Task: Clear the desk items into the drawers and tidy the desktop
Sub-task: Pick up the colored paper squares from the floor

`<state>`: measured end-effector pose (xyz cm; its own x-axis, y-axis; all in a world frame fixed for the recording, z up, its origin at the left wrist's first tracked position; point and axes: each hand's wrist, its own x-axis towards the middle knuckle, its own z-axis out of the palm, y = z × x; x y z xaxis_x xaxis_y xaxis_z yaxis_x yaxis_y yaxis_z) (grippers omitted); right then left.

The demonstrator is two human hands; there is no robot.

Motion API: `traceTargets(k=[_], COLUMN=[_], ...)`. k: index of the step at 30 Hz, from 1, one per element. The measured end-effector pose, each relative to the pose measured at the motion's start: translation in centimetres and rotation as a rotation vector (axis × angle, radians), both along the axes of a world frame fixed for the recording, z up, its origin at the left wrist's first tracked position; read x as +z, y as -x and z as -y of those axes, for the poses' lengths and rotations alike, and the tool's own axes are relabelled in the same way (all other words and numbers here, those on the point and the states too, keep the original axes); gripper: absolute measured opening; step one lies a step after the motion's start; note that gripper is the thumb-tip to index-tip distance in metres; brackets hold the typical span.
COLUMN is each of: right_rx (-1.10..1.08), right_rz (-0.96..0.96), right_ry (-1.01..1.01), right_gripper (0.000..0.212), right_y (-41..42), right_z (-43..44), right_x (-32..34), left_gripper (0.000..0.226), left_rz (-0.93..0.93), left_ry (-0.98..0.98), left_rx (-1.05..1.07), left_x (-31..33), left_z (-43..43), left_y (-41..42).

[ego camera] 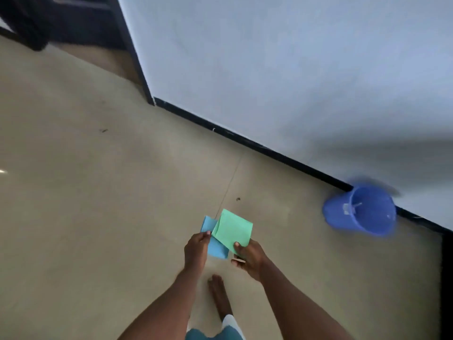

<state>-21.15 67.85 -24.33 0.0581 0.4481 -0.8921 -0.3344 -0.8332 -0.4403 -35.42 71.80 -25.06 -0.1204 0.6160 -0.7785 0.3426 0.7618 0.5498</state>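
Note:
I am standing over a beige tiled floor, holding two sheets of paper low in front of me. My left hand [196, 250] pinches the upper left edge of a blue paper [217, 247]. My right hand [248, 257] grips the lower corner of a green paper [232, 229], which overlaps the blue one. A small pale flat thing also shows under my right fingers; I cannot tell what it is. No desk or drawer is in view.
A blue plastic bucket [362, 211] stands against the white wall [294, 69] at the right, above a black skirting strip [245, 138]. Dark furniture [61, 18] fills the top left corner. My bare foot [219, 298] is on the floor below my hands.

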Motion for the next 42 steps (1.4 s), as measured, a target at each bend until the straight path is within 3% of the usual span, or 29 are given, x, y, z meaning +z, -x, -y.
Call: traceTargets(k=[3, 8, 13, 18, 27, 35, 42], right_rx=[-0.188, -0.510, -0.879, -1.185, -1.496, -1.757, -1.770], right_rz=[0.034, 0.153, 0.257, 0.364, 0.653, 0.926, 0.963], right_ry=[-0.041, -0.122, -0.202, -0.289, -0.306, -0.003, 0.164], right_gripper=[0.045, 0.007, 0.010, 0.012, 0.011, 0.019, 0.014], right_y=[-4.4, -11.2, -18.0, -24.8, -41.7, -50.0, -52.2], right_z=[1.0, 3.5, 7.0, 12.2, 24.1, 36.6, 44.6], right_x=[6.3, 15.6, 22.8, 28.1, 36.8, 38.2, 37.7], left_gripper=[0.023, 0.039, 0.048, 0.048, 0.056, 0.064, 0.065], left_rz=[0.071, 0.089, 0.181, 0.370, 0.463, 0.521, 0.419], left_ry=[-0.103, -0.234, -0.283, -0.315, -0.391, -0.357, -0.439], left_rx=[-0.193, -0.508, -0.783, -0.982, -1.291, -1.504, -1.743], left_x=[5.0, 12.9, 20.7, 27.5, 36.0, 41.2, 41.6], left_z=[-1.5, -4.0, -4.8, -1.5, 8.4, 18.6, 26.5], left_y=[-4.2, -11.6, -22.0, -33.3, -53.1, -64.0, -70.8])
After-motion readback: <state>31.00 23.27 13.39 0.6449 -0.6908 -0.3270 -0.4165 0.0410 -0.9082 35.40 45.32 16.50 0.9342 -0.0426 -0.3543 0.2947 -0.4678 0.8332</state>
